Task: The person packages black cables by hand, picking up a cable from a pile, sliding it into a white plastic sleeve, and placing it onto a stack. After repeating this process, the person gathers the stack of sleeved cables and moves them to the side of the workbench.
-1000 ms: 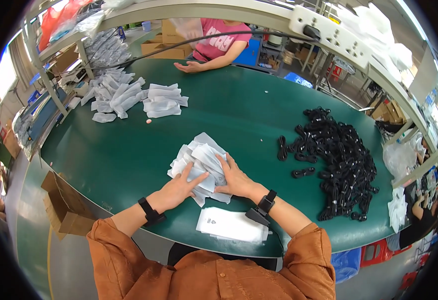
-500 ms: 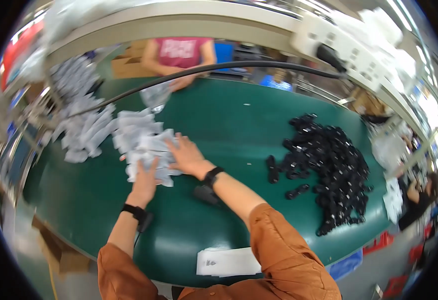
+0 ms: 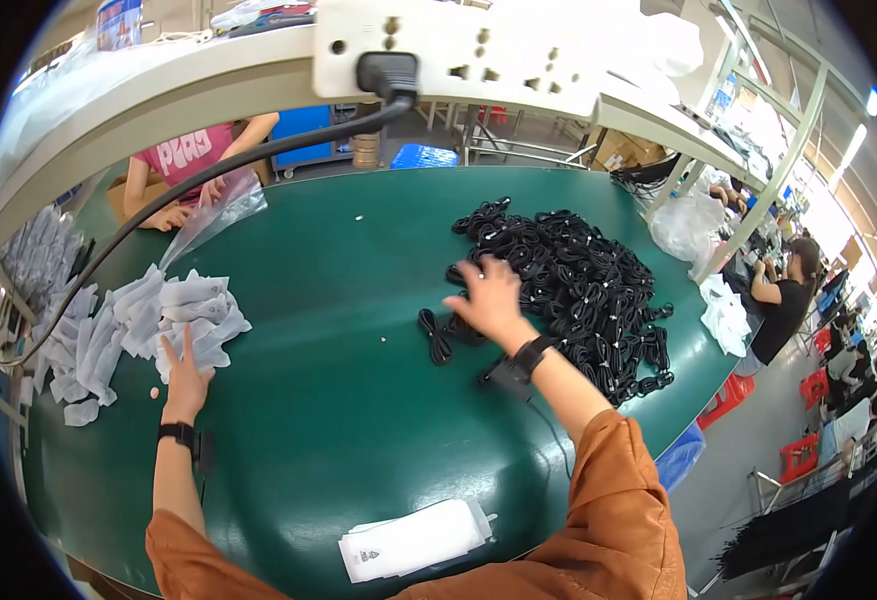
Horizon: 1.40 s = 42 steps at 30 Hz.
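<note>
Fingers spread, my left hand [image 3: 187,382] rests at the near edge of a heap of frosted white plastic packets [image 3: 202,300] on the left of the green table. My right hand [image 3: 494,302] reaches over the left edge of a large pile of bundled black cables [image 3: 594,290], its fingers apart with nothing visible in them. Whether it touches the cables I cannot tell. One tied cable bundle [image 3: 436,338] lies just left of the pile. Flat white bags [image 3: 417,540] are stacked close to my body. Both wrists wear black bands.
A white power strip [image 3: 459,60] with a thick black cord [image 3: 259,152] hangs on the shelf across the green table [image 3: 309,440]. Opposite, a person in a pink shirt [image 3: 185,152] handles a clear bag [image 3: 221,212]. Another person [image 3: 787,300] sits at right.
My right hand has left the white packets and moved right to the black cables. My left hand stays at the packets. The view has swung rightward.
</note>
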Each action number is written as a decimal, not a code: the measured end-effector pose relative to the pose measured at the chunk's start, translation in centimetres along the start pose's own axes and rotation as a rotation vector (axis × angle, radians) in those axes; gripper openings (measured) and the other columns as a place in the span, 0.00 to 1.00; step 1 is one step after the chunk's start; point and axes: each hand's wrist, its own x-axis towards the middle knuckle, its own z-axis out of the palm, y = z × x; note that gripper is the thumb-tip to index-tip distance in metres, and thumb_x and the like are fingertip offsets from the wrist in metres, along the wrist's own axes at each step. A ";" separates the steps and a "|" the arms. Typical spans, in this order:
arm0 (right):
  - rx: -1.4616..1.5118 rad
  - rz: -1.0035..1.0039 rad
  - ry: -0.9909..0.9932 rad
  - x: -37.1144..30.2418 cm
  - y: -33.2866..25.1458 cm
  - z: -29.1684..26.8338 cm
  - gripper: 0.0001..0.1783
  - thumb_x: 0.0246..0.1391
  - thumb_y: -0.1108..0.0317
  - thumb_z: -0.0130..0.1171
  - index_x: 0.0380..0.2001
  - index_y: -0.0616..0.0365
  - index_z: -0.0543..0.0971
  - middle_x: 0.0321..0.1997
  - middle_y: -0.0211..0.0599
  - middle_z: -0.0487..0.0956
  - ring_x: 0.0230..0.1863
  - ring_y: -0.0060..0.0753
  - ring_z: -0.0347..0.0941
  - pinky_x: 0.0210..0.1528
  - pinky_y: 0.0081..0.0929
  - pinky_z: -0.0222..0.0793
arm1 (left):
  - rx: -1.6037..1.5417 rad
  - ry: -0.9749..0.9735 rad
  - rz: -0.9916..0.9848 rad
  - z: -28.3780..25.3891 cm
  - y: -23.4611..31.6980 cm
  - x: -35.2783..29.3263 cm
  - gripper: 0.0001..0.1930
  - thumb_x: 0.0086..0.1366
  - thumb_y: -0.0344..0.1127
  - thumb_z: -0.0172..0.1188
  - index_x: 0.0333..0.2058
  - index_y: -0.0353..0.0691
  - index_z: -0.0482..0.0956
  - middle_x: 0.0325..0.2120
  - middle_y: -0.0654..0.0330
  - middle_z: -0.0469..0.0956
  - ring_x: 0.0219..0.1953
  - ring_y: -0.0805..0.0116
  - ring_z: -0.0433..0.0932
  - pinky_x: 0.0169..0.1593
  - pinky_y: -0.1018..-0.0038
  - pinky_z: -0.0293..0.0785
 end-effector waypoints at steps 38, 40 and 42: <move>0.153 -0.365 0.096 -23.4 3.3 -4.2 0.13 0.47 0.79 0.61 0.38 0.59 0.75 0.39 0.44 0.73 0.42 0.51 0.71 0.44 0.42 0.69 | -0.348 -0.216 0.532 8.0 22.8 -28.9 0.06 0.59 0.27 0.64 0.34 0.35 0.76 0.32 0.55 0.74 0.35 0.54 0.78 0.37 0.64 0.76; 0.240 -0.348 0.089 -24.3 2.8 -3.5 0.11 0.51 0.78 0.60 0.38 0.60 0.74 0.39 0.44 0.74 0.41 0.50 0.72 0.42 0.42 0.70 | -0.374 -0.223 0.500 7.9 22.7 -28.7 0.05 0.59 0.26 0.63 0.33 0.34 0.76 0.31 0.55 0.75 0.33 0.55 0.78 0.37 0.65 0.76; 0.396 -0.258 -0.035 -25.5 1.6 -3.8 0.10 0.53 0.76 0.60 0.39 0.60 0.74 0.38 0.45 0.75 0.39 0.51 0.73 0.40 0.42 0.70 | -0.468 -0.258 0.419 7.7 22.5 -28.5 0.04 0.60 0.25 0.63 0.33 0.34 0.76 0.31 0.56 0.76 0.30 0.60 0.78 0.36 0.69 0.75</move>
